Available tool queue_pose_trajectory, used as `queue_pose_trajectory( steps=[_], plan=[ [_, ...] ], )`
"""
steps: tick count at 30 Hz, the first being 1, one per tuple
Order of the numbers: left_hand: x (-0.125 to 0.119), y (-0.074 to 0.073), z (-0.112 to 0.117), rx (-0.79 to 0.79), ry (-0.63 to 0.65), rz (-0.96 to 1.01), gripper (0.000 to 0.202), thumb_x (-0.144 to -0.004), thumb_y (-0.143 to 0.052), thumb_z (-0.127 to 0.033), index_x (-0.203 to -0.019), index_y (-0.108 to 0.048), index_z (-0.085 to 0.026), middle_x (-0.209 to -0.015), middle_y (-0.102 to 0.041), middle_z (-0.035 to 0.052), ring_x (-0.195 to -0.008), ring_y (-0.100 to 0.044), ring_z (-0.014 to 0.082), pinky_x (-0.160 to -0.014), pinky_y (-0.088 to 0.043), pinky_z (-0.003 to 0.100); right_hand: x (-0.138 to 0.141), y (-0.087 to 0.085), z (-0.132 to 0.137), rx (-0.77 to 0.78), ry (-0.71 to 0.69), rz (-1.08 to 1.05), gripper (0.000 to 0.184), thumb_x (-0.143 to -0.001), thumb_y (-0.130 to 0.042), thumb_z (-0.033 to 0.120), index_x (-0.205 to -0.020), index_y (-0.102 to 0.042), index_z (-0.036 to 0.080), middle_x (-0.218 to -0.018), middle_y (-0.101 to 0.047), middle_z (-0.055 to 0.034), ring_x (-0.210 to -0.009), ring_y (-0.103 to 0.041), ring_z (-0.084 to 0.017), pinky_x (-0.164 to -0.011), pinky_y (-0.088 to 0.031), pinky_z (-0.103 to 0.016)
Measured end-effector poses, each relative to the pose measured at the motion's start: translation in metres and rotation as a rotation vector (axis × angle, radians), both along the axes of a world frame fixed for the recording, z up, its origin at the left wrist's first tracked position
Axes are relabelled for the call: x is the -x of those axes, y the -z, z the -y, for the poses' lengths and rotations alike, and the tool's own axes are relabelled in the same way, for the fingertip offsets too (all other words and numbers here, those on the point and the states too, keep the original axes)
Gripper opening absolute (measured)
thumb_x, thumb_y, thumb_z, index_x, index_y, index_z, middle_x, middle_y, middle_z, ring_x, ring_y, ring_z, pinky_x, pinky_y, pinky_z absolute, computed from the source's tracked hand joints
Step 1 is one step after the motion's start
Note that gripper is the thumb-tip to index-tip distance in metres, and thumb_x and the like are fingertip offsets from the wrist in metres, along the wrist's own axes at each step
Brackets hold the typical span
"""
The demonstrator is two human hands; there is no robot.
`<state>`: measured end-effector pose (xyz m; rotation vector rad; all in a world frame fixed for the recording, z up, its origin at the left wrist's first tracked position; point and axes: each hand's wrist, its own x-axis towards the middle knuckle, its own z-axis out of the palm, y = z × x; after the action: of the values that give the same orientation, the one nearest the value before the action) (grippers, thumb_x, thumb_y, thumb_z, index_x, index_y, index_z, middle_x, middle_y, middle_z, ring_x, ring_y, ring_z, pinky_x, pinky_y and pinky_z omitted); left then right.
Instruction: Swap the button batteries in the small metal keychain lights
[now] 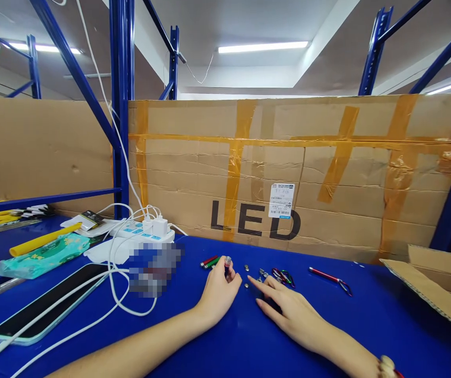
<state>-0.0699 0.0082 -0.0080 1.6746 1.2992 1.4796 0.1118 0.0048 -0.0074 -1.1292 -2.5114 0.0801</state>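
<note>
My left hand [222, 291] is closed around a small, dark, slim tube [227, 265] with a shiny silvery end pointing up; the fingers hide its lower part. Just beyond that hand lie a red tube [209, 260] and a green tube [212, 263]. My right hand [288, 310] has its fingers apart, the index stretched toward a small round silvery piece [246, 286]; whether it touches is unclear. Another silvery piece [246, 268] lies a little farther off. Beyond my right fingers are small metal parts [263, 273] and several coloured carabiner clips [284, 276].
At right lie a slim red tube with a clip [329, 276] and an open cardboard box [426, 294]. Left are a phone [48, 302], white cables [130, 312], a power strip [154, 231] and a green packet [48, 256]. A cardboard wall [193, 173] closes the back.
</note>
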Motion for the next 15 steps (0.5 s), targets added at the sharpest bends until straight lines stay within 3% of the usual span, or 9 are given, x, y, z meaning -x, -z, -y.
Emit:
queue_pose_trajectory(
  steps=[6,12,15],
  plan=[
    [0.0034,-0.0044,0.0029,0.068,-0.044,-0.065,0.017,-0.073,-0.042,-0.004,-0.071,-0.034,-0.02,-0.072,-0.044,-0.0029,-0.067,-0.045,0.0119,-0.065,-0.035,0.023,-0.0003,-0.0008,-0.0025,0.014,0.001,0.055,0.043,-0.089,-0.036,0.043,-0.13,-0.043,0.029,-0.109,-0.061,-0.0071,-0.102,-0.056,-0.021,-0.087,-0.045,-0.035],
    [0.0007,0.0006,0.005,-0.164,0.022,-0.302,0.019,-0.072,-0.039,-0.002,-0.072,-0.033,-0.02,-0.076,-0.039,-0.002,-0.066,-0.039,0.0117,-0.06,-0.032,0.023,-0.0003,-0.0012,-0.0035,0.06,0.007,0.084,0.054,-0.087,-0.037,0.048,-0.137,-0.031,0.028,-0.117,-0.058,-0.0092,-0.109,-0.053,-0.025,-0.087,-0.045,-0.039],
    [-0.0005,0.0046,0.0056,-0.169,0.091,-0.363,0.018,-0.073,-0.038,-0.003,-0.073,-0.032,-0.02,-0.072,-0.039,-0.0029,-0.06,-0.039,0.011,-0.055,-0.03,0.022,0.0002,-0.0017,-0.0024,0.077,0.014,0.103,0.057,-0.086,-0.037,0.052,-0.137,-0.031,0.027,-0.118,-0.057,-0.0103,-0.108,-0.054,-0.025,-0.088,-0.044,-0.04]
  ],
)
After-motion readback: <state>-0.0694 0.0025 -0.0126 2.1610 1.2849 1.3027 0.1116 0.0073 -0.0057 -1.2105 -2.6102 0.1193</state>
